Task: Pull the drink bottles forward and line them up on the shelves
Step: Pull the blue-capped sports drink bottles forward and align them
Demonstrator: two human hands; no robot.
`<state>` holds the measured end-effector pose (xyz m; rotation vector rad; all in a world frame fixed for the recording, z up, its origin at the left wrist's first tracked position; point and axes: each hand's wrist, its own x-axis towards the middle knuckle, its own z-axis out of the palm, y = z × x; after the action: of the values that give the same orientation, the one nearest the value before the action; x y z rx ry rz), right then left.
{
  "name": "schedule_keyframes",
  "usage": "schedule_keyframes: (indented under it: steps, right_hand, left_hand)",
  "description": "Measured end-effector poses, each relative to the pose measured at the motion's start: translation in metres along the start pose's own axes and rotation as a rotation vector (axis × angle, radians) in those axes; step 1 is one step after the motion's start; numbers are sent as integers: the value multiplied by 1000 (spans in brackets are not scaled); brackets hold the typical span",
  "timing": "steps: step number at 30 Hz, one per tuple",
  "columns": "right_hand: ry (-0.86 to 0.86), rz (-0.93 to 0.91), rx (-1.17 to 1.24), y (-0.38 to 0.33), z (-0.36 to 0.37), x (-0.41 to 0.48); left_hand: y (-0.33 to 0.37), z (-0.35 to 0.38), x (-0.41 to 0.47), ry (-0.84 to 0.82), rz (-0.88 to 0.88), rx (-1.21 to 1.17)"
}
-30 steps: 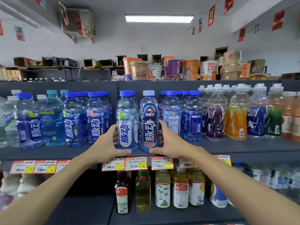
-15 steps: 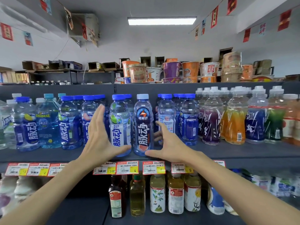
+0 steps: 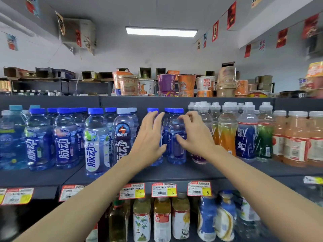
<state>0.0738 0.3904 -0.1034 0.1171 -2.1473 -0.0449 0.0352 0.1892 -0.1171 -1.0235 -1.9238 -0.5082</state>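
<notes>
Two bare hands reach into the middle shelf (image 3: 174,172) of a shop's drinks aisle, where a pair of blue-capped bottles stands far back from the front edge. The left hand (image 3: 150,138) is spread flat, fingers straight and slightly apart, in front of the left rear bottle (image 3: 153,110), hiding most of it; whether the palm touches the bottle cannot be told. The right hand (image 3: 194,135) is cupped, fingers curved by the shoulder of the right rear bottle (image 3: 175,151) and thumb lying across its front; whether it actually grips the bottle cannot be told. The two rear bottles stand upright, just beside each other.

To their left, a white-labelled bottle (image 3: 96,144) and a dark-labelled bottle (image 3: 123,137) stand side by side, nearer the shelf's front edge. More blue bottles fill the shelf farther left. To the right, white-capped drinks (image 3: 227,133) in orange, blue and green stand in a row. Price tags (image 3: 164,190) hang along the shelf's edge, above tea bottles (image 3: 161,219) on the lower shelf. Cup noodles (image 3: 166,82) sit on the top shelf.
</notes>
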Motion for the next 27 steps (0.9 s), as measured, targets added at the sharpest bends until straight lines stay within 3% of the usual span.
schedule_keyframes:
  steps: [10, 18, 27]
  right_hand:
    - [-163, 121, 154, 4, 17, 21]
    - [-235, 171, 308, 6, 16, 34]
    - [-397, 75, 363, 30, -22, 36]
  left_hand:
    - [-12, 30, 20, -98, -386, -94]
    - [-18, 29, 23, -93, -392, -155]
    - [-9, 11, 30, -193, -357, -196]
